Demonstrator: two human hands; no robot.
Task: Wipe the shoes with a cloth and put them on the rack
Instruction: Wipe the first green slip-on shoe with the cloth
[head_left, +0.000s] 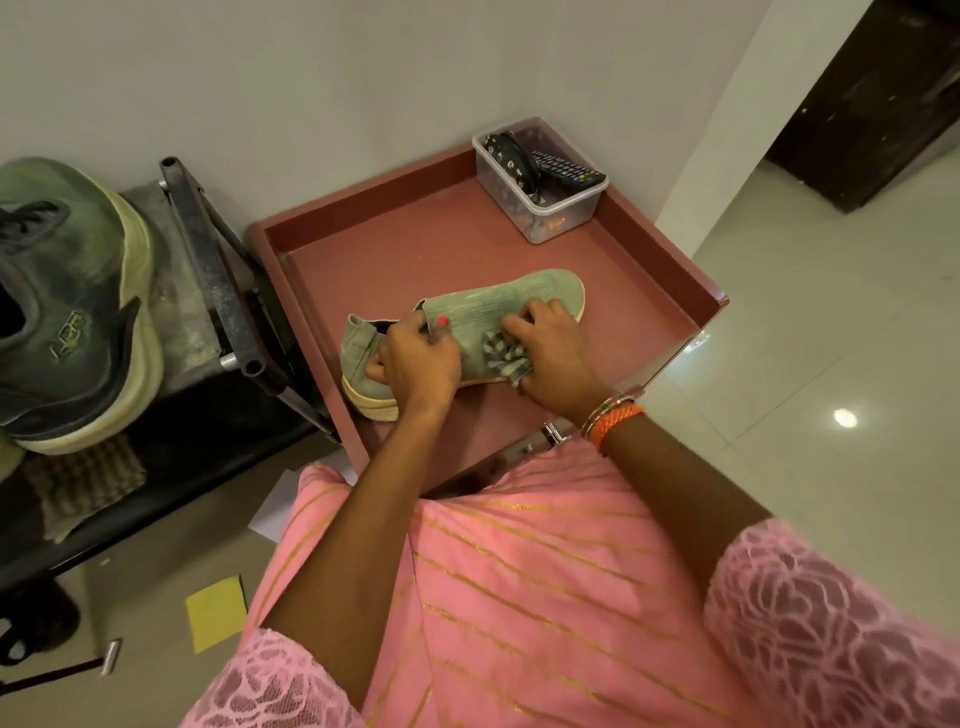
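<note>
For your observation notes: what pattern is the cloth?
The cloth is grey-and-white striped, seen in the head view, bunched under the right hand.

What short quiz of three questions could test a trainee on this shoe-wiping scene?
1. True or false: the light green shoe lies on the reddish tray-top table.
2. Which of the hands presses the striped cloth on the shoe? A) left hand B) right hand
3. Fill in: the remote control sits in a clear plastic ____.

Key: 1 true; 2 B; 3 box.
</note>
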